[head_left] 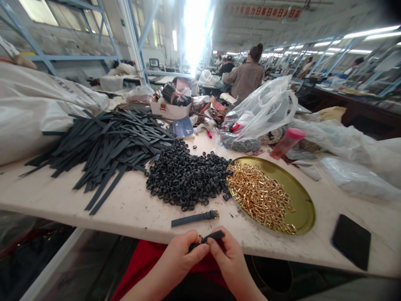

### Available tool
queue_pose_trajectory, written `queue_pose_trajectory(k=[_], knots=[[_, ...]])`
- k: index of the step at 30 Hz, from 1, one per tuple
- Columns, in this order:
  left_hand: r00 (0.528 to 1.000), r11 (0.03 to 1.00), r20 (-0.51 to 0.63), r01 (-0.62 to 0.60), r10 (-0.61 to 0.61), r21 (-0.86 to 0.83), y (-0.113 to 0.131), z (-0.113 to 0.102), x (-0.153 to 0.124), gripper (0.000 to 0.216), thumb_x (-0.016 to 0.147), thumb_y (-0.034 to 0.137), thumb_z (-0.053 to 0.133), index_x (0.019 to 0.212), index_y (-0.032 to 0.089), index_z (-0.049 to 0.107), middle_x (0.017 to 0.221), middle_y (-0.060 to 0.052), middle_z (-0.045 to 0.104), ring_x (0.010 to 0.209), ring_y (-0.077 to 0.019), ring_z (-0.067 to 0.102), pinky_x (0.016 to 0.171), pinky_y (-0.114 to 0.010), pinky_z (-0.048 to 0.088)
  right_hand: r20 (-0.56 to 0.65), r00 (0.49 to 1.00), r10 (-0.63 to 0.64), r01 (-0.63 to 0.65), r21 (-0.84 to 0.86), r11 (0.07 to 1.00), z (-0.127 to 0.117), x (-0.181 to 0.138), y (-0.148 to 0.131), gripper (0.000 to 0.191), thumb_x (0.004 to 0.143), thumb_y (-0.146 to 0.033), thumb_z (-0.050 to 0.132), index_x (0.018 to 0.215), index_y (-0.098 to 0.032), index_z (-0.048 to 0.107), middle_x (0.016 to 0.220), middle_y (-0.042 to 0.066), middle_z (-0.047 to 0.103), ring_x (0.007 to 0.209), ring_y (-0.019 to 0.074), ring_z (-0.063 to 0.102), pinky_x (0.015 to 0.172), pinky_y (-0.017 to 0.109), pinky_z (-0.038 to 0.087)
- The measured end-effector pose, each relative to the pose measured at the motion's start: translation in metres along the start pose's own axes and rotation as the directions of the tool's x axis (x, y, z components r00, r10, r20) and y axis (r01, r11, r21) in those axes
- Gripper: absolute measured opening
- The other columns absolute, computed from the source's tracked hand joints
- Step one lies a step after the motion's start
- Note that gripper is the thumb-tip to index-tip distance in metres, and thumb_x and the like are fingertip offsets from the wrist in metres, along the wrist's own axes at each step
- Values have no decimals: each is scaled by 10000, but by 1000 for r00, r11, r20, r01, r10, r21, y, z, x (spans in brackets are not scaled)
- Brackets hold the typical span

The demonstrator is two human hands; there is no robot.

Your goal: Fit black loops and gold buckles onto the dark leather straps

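Observation:
My left hand (181,256) and my right hand (227,256) meet at the table's near edge, both pinched on one short dark strap (212,236) with a small gold piece at its left end. Just beyond them a finished dark strap with a gold buckle (194,218) lies flat on the table. Farther off sit a heap of small dark loops (187,174), a round gold tray (302,204) holding gold buckles (260,195), and a big pile of long dark straps (109,144) on the left.
A black phone (351,241) lies at the right near edge. A pink-capped bottle (286,143), clear plastic bags (261,110) and white sacks (34,108) crowd the back and sides. A person in a brown top (247,77) works at a far table.

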State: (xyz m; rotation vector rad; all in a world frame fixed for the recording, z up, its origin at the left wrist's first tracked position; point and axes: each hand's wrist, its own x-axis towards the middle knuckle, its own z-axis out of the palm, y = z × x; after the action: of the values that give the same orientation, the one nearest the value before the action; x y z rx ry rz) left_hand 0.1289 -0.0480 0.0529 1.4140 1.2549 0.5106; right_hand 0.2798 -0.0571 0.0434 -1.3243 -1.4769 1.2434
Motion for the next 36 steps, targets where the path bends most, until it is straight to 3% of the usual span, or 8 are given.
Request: queue_pose_trajectory(k=[10, 15, 19, 21, 24, 27, 33, 36], knots=[[996, 996, -51, -77, 80, 51, 11, -10, 6, 240, 826, 343, 425, 697, 159, 508, 678, -4, 542, 622, -131, 456, 576, -220, 330, 2, 1000, 7, -7, -36, 999, 1, 24, 7, 226, 824, -408, 483, 740, -198, 492, 714, -1, 514, 676, 140, 472, 623, 257, 376], [997, 979, -22, 74, -80, -188, -8, -10, 19, 294, 771, 442, 485, 671, 175, 412, 514, 36, 490, 408, -97, 406, 414, -200, 285, 132, 988, -82, 90, -54, 994, -1, 31, 3, 243, 877, -360, 391, 745, -195, 512, 759, 14, 527, 712, 136, 476, 643, 249, 373], [995, 978, -97, 7, -28, -210, -15, -15, 27, 250, 783, 362, 496, 933, 166, 455, 620, 36, 537, 490, -112, 492, 486, -208, 375, 268, 959, -90, 135, -157, 978, -15, 53, 1, 337, 905, -368, 302, 768, -194, 557, 752, 23, 551, 721, 144, 509, 655, 256, 385], [995, 988, -101, -13, -3, -156, -13, -19, 29, 249, 820, 334, 435, 998, 166, 481, 608, 40, 516, 509, -112, 491, 511, -211, 386, 215, 974, -71, 142, -336, 931, -22, 72, 3, 355, 910, -358, 278, 808, -193, 576, 759, 35, 570, 739, 161, 529, 667, 273, 383], [990, 988, -136, 22, -43, -153, -13, -21, 33, 263, 827, 357, 392, 926, 149, 518, 527, 49, 458, 463, -110, 443, 465, -205, 358, 94, 994, -52, 103, -699, 708, -20, 101, 7, 215, 863, -309, 419, 812, -186, 587, 802, 69, 597, 789, 209, 553, 680, 308, 363], [982, 983, -169, 49, -79, -176, -18, -21, 36, 287, 808, 399, 390, 889, 149, 503, 493, 59, 440, 415, -104, 405, 419, -199, 330, 39, 999, -27, 48, -808, 587, -9, 119, 9, 106, 804, -213, 497, 744, -169, 572, 764, 98, 594, 754, 235, 560, 639, 318, 343], [968, 969, -221, 61, -115, -241, -15, -20, 37, 292, 775, 455, 401, 776, 169, 456, 441, 71, 411, 369, -95, 371, 370, -185, 311, 66, 997, -45, 78, -680, 729, -13, 109, 3, 96, 784, -150, 474, 733, -176, 551, 780, 54, 567, 736, 173, 545, 649, 278, 380], [966, 966, -248, 1, -67, -259, -5, -14, 35, 283, 780, 451, 412, 760, 173, 462, 434, 75, 392, 380, -92, 361, 373, -179, 309, 123, 990, 70, -41, -220, 975, -21, 87, -1, 127, 803, -302, 497, 781, -181, 529, 718, 1, 539, 658, 120, 513, 616, 237, 412]])
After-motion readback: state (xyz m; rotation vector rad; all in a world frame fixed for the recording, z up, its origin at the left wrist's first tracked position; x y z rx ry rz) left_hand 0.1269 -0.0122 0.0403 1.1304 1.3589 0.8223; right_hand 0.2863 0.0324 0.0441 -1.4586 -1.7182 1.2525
